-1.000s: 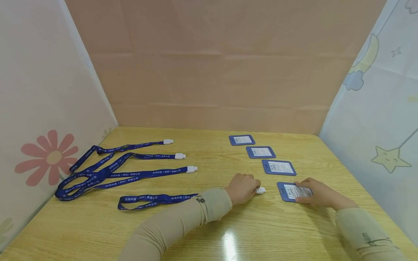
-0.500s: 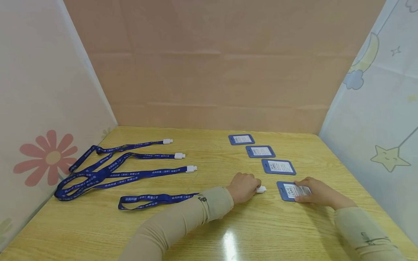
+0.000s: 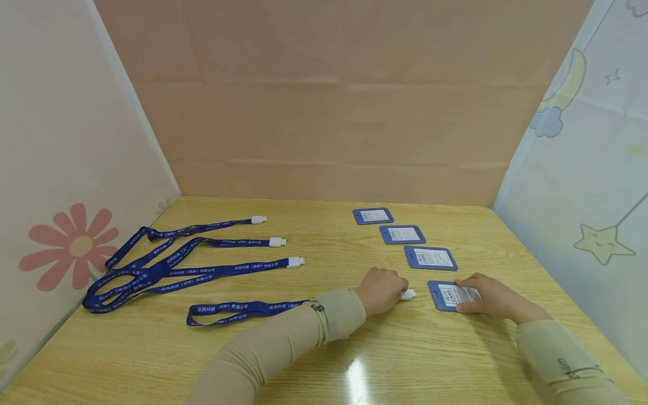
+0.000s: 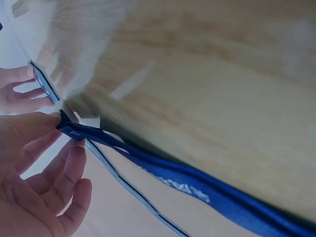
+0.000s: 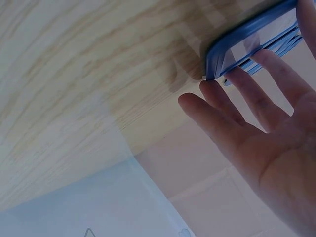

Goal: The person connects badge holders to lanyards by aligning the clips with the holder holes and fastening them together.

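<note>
My left hand [image 3: 381, 291] pinches a blue lanyard with white lettering near its white plastic clip [image 3: 408, 294]. In the left wrist view the lanyard [image 4: 182, 185] runs back from the thumb and fingertips, the other fingers loosely bent. Its looped end [image 3: 220, 311] lies on the table to the left, partly hidden by my sleeve. My right hand [image 3: 488, 298] holds the nearest blue ID badge holder [image 3: 443, 296] by its long edges, thumb on the near side and fingers on the far side. The holder's slotted end faces the clip, a small gap between them.
Three more badge holders, the nearest of them a blue one [image 3: 431, 258], step back toward the rear. On the left, three other blue lanyards [image 3: 223, 272] lie partly overlapping, clips pointing right. Fabric walls [image 3: 324, 112] close off the wooden table [image 3: 324, 360] behind and at both sides.
My left hand has crept slightly right, drawing the lanyard along, so its clip is closer to the badge holder. My right hand keeps its hold on the badge holder, almost still.
</note>
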Available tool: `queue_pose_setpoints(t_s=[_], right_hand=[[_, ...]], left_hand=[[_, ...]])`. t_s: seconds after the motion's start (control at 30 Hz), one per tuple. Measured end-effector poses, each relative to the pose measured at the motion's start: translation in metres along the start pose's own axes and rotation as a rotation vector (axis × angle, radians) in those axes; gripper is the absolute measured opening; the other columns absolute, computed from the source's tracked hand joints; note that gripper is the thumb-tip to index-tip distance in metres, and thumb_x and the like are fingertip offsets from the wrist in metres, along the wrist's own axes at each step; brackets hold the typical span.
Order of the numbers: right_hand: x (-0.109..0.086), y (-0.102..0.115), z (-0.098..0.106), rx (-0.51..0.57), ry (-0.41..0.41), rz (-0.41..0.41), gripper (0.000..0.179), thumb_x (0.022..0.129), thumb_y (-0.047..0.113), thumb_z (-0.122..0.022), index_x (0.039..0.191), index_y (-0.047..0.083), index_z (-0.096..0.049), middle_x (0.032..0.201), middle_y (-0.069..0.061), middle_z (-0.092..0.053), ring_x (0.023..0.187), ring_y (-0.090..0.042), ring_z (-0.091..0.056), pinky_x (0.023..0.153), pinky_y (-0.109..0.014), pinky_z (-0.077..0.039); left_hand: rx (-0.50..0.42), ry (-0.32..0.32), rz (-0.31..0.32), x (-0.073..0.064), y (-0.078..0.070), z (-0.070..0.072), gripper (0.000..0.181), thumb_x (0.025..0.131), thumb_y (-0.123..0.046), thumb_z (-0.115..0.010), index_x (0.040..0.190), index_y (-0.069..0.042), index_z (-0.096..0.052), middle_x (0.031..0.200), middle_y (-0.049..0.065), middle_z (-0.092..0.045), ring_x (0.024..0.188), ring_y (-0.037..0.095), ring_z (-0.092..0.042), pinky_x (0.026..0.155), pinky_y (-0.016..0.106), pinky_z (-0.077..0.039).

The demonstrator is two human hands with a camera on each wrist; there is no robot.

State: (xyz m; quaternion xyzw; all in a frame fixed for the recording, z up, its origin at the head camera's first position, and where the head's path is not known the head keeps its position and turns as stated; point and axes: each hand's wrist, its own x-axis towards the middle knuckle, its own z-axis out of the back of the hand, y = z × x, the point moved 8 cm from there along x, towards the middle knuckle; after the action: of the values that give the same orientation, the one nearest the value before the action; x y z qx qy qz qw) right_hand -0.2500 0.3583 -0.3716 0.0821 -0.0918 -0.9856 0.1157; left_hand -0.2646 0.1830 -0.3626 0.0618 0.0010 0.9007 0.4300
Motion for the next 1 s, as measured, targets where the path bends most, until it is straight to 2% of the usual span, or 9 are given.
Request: queue_pose_setpoints(t_s=[0.37,0.63,0.8,1.0], right_hand=[[0.001,-0.002,-0.002,0.005,0.013,-0.015,0.071,0.073,0.039,-0.075,0.122,-0.008,-0.055,0.112,-0.029,-0.056,0.099,-0.042,-0.056,0.084,-0.056,-0.045],[0.001,-0.001,-0.001,0.002,0.002,0.004,0.069,0.074,0.039,-0.075,0.121,-0.008,-0.056,0.110,-0.028,-0.057,0.098,-0.040,-0.057,0.083,-0.055,-0.046],[0.001,-0.001,-0.002,0.003,0.001,0.005,0.068,0.073,0.039,-0.075,0.121,-0.007,-0.057,0.109,-0.027,-0.058,0.096,-0.038,-0.058,0.083,-0.054,-0.046],[0.001,-0.002,-0.001,0.002,-0.009,0.002,0.068,0.073,0.039,-0.076,0.120,-0.007,-0.057,0.107,-0.025,-0.059,0.094,-0.036,-0.059,0.082,-0.052,-0.047]], left_hand=[[0.034,0.024,-0.004,0.008,-0.008,-0.001,0.009,0.091,-0.027,-0.059,0.093,-0.027,-0.068,0.085,-0.010,-0.068,0.075,0.007,-0.062,0.062,0.021,-0.042],[0.057,0.003,-0.010,0.014,-0.012,0.002,0.012,0.092,-0.027,-0.056,0.090,-0.026,-0.068,0.083,-0.009,-0.068,0.072,0.007,-0.062,0.058,0.021,-0.041],[0.066,0.016,-0.008,0.017,-0.014,0.000,0.012,0.092,-0.026,-0.056,0.092,-0.027,-0.068,0.085,-0.009,-0.068,0.074,0.008,-0.063,0.060,0.022,-0.043],[0.076,-0.006,-0.027,0.018,-0.018,0.001,0.011,0.091,-0.024,-0.057,0.090,-0.026,-0.068,0.084,-0.009,-0.068,0.074,0.007,-0.063,0.061,0.021,-0.042]])
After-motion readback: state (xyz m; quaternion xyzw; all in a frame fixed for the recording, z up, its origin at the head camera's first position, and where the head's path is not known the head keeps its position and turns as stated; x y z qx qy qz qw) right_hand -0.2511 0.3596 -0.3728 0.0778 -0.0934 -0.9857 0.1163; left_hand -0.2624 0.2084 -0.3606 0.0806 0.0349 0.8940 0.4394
